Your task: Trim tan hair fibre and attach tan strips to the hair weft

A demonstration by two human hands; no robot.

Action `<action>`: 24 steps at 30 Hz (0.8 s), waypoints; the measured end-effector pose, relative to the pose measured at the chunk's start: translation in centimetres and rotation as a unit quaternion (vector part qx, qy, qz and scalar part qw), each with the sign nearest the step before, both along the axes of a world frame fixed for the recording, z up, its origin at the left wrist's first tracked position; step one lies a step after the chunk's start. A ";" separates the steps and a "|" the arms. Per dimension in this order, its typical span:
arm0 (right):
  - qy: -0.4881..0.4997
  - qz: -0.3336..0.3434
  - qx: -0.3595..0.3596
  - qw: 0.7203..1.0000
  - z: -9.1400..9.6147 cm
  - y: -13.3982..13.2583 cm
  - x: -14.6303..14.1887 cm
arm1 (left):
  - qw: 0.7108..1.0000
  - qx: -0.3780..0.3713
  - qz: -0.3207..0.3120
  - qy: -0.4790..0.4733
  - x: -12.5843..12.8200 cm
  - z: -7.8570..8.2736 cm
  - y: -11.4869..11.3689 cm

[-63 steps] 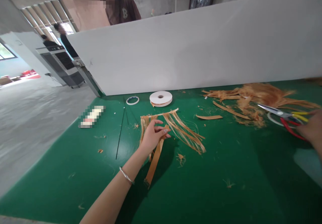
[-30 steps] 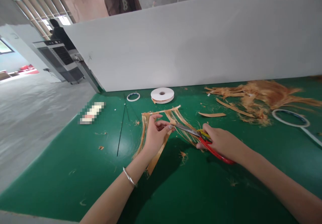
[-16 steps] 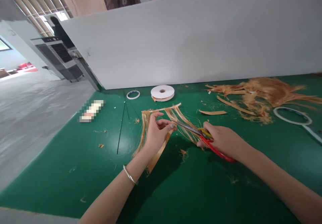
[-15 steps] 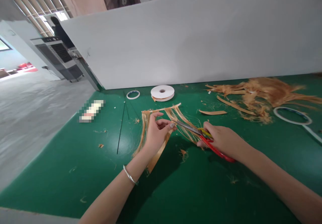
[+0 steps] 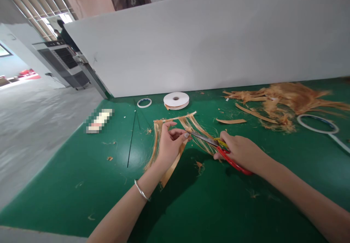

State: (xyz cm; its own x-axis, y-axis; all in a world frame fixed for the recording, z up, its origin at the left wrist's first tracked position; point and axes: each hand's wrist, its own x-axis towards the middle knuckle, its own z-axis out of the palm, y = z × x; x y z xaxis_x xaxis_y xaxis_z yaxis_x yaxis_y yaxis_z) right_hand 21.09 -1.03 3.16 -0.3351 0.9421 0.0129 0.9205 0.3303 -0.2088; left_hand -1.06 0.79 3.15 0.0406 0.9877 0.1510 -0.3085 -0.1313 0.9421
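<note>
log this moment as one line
left hand: pinching tan strip | right hand: holding scissors, blade tips beside left hand | nearby: tan fringe, white spool

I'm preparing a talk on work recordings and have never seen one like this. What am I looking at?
There's no machine here, just a person's two bare hands. The view is from a camera worn on that person's head, looking forward and down. The left hand pinches a tan strip. The right hand holds scissors with red and yellow handles, the blade tips near the left fingertips. On the green table lie a fringed piece, a white reel, a heap of loose fibres and scattered scraps. A white panel stands behind.
</note>
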 end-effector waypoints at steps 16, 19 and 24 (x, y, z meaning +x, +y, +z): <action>-0.051 0.017 0.073 0.996 0.3 -0.2 0.3 | 1.000 -0.010 -0.004 0.000 -0.2 0.4 0.1; -0.045 0.012 0.070 0.996 0.3 -0.1 0.3 | 1.000 -0.008 0.000 0.005 -0.4 0.3 0.2; -0.027 -0.080 0.033 0.996 0.8 0.9 2.0 | 0.999 -0.024 0.014 0.047 -0.7 0.4 0.2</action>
